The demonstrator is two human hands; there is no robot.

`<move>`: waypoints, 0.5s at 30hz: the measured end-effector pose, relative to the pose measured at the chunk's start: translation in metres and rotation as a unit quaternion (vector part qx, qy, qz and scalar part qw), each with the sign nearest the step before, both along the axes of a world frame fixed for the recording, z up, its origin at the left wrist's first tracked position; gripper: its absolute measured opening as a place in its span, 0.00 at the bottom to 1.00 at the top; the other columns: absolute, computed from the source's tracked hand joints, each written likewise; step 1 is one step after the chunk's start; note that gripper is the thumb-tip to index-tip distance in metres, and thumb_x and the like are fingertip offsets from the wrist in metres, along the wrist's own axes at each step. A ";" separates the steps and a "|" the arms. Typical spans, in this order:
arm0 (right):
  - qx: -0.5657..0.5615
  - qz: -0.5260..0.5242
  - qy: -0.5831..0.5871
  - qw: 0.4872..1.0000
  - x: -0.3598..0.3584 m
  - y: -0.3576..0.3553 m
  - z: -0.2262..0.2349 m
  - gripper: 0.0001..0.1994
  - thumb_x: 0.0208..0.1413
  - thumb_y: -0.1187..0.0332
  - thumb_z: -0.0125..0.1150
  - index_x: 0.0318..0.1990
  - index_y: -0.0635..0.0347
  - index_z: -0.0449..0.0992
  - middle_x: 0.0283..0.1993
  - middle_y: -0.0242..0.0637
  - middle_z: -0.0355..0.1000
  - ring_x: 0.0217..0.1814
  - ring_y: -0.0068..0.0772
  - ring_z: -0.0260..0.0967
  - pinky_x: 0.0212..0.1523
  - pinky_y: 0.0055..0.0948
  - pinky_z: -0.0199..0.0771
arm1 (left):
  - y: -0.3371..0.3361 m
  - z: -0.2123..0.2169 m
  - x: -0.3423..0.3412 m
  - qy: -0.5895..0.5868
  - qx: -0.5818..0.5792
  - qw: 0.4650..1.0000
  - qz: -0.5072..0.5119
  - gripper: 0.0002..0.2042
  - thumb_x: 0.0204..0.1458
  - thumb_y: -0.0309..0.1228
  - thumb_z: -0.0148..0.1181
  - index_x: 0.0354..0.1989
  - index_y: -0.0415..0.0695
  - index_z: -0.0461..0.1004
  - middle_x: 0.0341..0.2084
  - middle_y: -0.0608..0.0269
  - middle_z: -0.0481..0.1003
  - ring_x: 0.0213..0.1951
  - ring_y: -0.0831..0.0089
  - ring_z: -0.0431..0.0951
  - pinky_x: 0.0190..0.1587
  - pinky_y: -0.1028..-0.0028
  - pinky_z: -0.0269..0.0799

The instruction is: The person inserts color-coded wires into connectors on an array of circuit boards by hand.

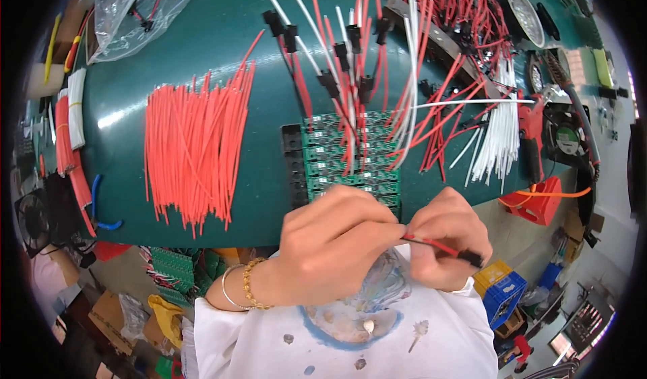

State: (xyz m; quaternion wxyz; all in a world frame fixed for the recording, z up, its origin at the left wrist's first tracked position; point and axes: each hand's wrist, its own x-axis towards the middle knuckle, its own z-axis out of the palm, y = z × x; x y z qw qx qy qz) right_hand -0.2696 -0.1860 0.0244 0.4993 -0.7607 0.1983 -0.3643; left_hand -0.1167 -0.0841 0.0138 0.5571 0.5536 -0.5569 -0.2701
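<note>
My left hand point(330, 241), with bracelets at its wrist, has its fingers pinched together at the near edge of the boards. They meet the end of a short red-and-black connector lead point(438, 245). My right hand point(448, 227) is closed round the same lead, whose black plug point(470, 258) sticks out to the right. Fingertips of both hands are partly hidden. Just beyond them lies a panel of green circuit boards point(323, 153), several with red and white wires and black plugs standing up from them. A black holder point(291, 150) runs along the panel's left side.
A pile of red wires point(195, 150) lies left on the green table point(121, 197). White wires point(499, 143) lie right, beside a red-handled tool point(531, 139) and a small fan point(566, 139). Tangled red leads point(465, 8) and a plastic bag point(135, 21) are at the back.
</note>
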 end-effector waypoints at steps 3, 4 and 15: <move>-0.161 0.112 0.070 0.978 0.021 -0.007 0.002 0.18 0.31 0.77 0.69 0.35 0.67 0.74 0.29 0.44 0.75 0.22 0.32 0.67 0.22 0.24 0.65 | 0.010 0.006 0.019 -0.178 -0.012 0.978 0.110 0.15 0.29 0.18 0.64 0.31 0.39 0.80 0.25 0.64 0.75 0.24 0.68 0.73 0.24 0.75 0.68; -0.236 0.083 0.044 0.967 0.029 -0.005 -0.003 0.18 0.32 0.74 0.71 0.36 0.67 0.74 0.29 0.44 0.75 0.22 0.32 0.67 0.21 0.24 0.65 | 0.014 0.002 0.023 -0.232 -0.023 0.963 0.134 0.16 0.28 0.19 0.64 0.32 0.40 0.80 0.25 0.65 0.75 0.24 0.69 0.72 0.24 0.75 0.68; -0.309 0.040 0.042 0.949 0.064 -0.005 -0.025 0.14 0.30 0.82 0.62 0.32 0.68 0.73 0.27 0.42 0.75 0.18 0.31 0.66 0.16 0.23 0.66 | 0.020 -0.027 0.043 -0.225 -0.016 0.956 0.188 0.16 0.31 0.16 0.64 0.35 0.37 0.79 0.30 0.59 0.78 0.28 0.65 0.76 0.29 0.72 0.71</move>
